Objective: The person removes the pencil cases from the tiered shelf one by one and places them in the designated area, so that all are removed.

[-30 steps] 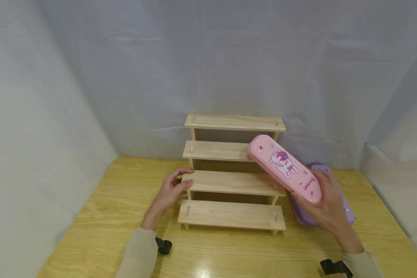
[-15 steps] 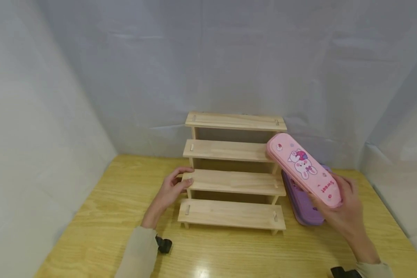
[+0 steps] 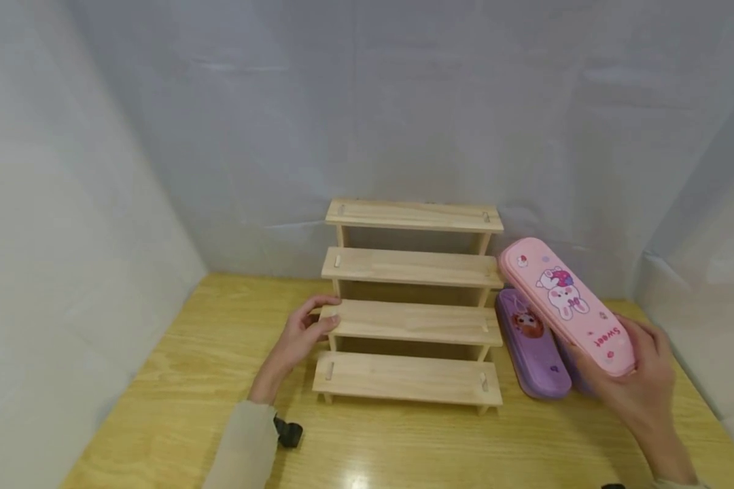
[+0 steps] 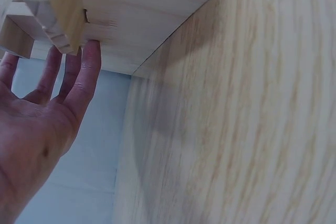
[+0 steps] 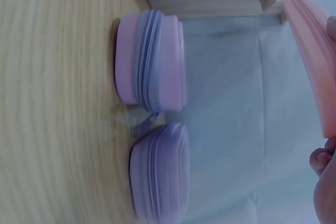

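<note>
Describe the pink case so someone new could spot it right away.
Find the stepped wooden rack at the back of the table; to its right two purple cases lie on the tabletop. The pink case is above them, held in the right hand. It alone is off the table, pink, with a bunny and "Sweet" printed on it.

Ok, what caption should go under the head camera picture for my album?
Right hand lifts a pink bunny pencil case above purple pencil cases while the left hand steadies a wooden four-step shelf.

tabletop (image 3: pixel 177 380): pale wood grain; purple cases (image 3: pixel 533 346): two lying side by side, right of the stepped rack | backdrop (image 3: pixel 367 102): grey-white cloth on three sides
</note>
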`<state>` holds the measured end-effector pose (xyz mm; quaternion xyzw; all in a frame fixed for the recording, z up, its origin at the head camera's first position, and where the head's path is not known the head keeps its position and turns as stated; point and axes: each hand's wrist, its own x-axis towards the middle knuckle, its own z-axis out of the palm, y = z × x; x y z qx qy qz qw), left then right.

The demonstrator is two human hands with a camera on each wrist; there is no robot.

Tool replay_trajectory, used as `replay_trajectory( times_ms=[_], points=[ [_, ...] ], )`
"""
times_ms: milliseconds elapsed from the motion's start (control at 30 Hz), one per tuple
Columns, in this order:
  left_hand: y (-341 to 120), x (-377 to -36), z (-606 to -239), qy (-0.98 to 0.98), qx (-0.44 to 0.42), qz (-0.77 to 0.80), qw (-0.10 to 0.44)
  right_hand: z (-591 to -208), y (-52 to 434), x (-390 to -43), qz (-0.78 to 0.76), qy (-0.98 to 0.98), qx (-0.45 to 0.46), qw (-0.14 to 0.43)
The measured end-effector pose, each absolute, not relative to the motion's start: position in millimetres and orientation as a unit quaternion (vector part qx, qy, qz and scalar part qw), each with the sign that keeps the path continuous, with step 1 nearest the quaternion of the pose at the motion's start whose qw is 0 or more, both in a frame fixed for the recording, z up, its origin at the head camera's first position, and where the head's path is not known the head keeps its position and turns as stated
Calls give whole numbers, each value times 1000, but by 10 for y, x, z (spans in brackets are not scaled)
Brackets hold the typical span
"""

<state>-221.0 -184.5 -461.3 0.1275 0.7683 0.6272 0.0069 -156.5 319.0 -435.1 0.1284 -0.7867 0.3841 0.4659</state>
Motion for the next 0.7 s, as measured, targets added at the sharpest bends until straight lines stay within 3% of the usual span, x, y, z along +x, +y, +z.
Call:
replay_trajectory(
  times_ms=[700],
  points=[
    [-1878,-2213,-4639,767,124,629,5,-4528,3566,-1367,325,-810,-70,483]
  ],
)
